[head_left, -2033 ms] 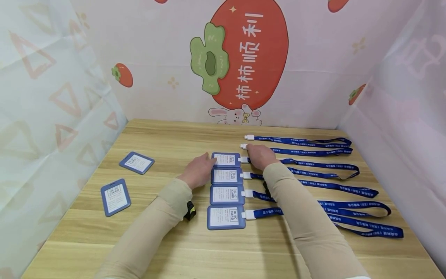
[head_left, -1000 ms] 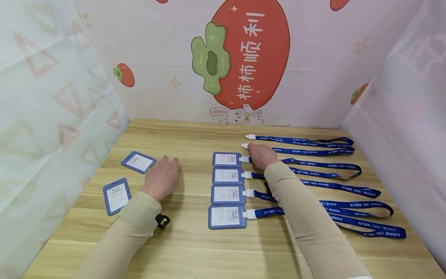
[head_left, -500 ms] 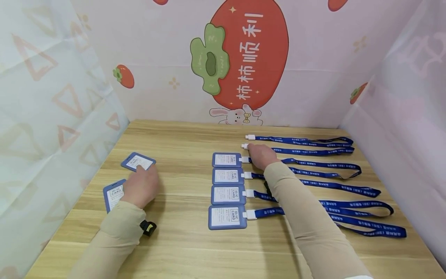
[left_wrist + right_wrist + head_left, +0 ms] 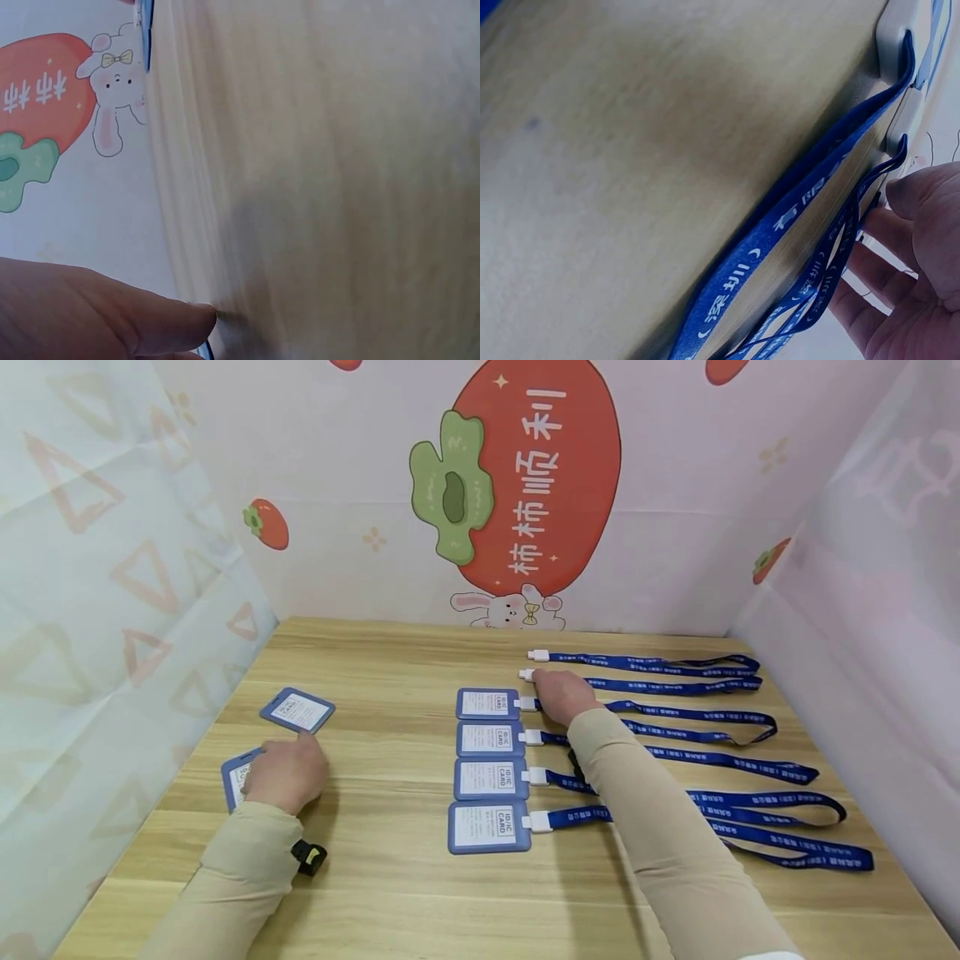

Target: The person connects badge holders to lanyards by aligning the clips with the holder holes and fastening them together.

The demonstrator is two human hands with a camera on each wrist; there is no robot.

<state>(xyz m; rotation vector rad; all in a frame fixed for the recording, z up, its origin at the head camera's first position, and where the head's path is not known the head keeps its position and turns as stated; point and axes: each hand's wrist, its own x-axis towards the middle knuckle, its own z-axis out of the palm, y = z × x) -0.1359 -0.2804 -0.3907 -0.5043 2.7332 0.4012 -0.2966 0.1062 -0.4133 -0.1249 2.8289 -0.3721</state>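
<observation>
My left hand is low over the near one of two loose blue ID card holders and covers its right part. Its thumb lies by the near corner of the other loose holder. In the left wrist view the thumb shows, but the other fingers are mostly hidden; I cannot tell whether they grip the holder. At the right, my right hand pinches a blue lanyard just behind its white clip. Thumb and forefinger meet close to the strap in the right wrist view.
Several blue holders form a column mid-table, each joined to a lanyard by a white clip. Straps stretch right, partly under the right forearm. Another lanyard lies at the back. Printed cloth walls the table.
My left hand has left the column of joined holders and moved left, passing the far loose holder to reach the near one. My right hand has stayed at the same clip.
</observation>
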